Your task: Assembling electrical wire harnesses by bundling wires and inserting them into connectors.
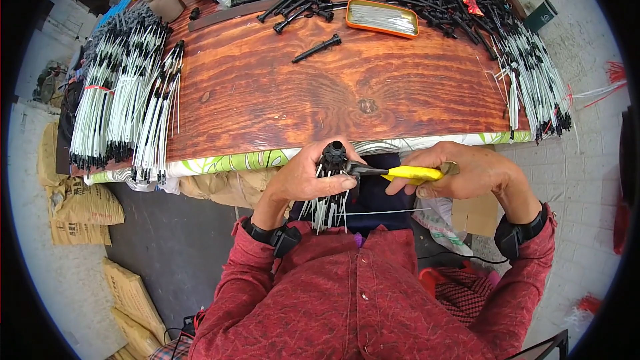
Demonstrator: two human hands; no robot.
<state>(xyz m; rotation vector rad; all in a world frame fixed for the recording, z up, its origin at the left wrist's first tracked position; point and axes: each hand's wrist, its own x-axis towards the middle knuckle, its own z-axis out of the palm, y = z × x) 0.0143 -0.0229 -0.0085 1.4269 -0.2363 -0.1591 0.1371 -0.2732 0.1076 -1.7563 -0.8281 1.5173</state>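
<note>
Just off the near edge of the wooden table (300, 93), the left hand (303, 177) is wrapped tight around a black fitting (333, 155) trailing white tubes (327, 210) toward the lap. The right hand (467, 172), fingers clenched on yellow-handled pliers (407, 173), holds them level, tips pointing left onto the fitting.

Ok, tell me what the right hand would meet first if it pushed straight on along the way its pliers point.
The right hand holds yellow-handled pliers pointing toward the person's left. Their tip already sits at the black fitting with white tubes that the left hand grips, so it would meet that fitting first, then probably the left hand's fingers.
</note>
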